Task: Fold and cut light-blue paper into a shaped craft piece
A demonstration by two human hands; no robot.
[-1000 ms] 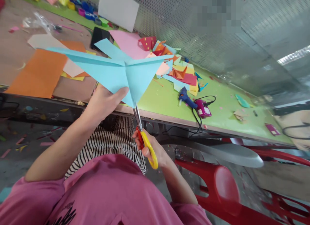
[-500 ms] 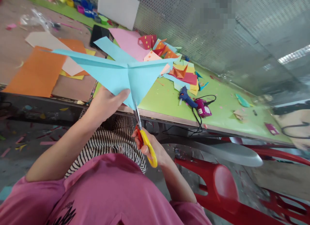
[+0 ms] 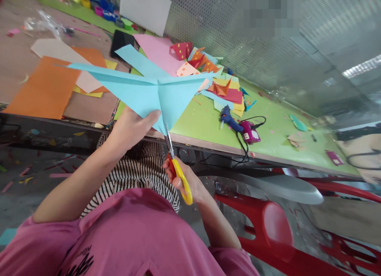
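A light blue folded paper [image 3: 131, 87] is pinched in my left hand [image 3: 132, 127], the thumb on top near its lower point and the other fingers hidden beneath. The paper spreads wide to both sides above the table edge, with a crease down its middle. My right hand [image 3: 186, 179] grips scissors [image 3: 181, 179] with yellow and red handles. Their blades point up and meet the paper's lower tip, right of my left thumb.
On the green table [image 3: 196, 127] lie orange paper [image 3: 44, 89], a black phone [image 3: 121, 43], pink paper [image 3: 159, 52], folded coloured pieces and a blue glue gun [image 3: 229, 119] with its cord beside a magenta box [image 3: 250, 132]. A red chair [image 3: 264, 224] stands at lower right.
The left end of the blue paper has shifted slightly to the right. Both hands and the scissors are in nearly the same place.
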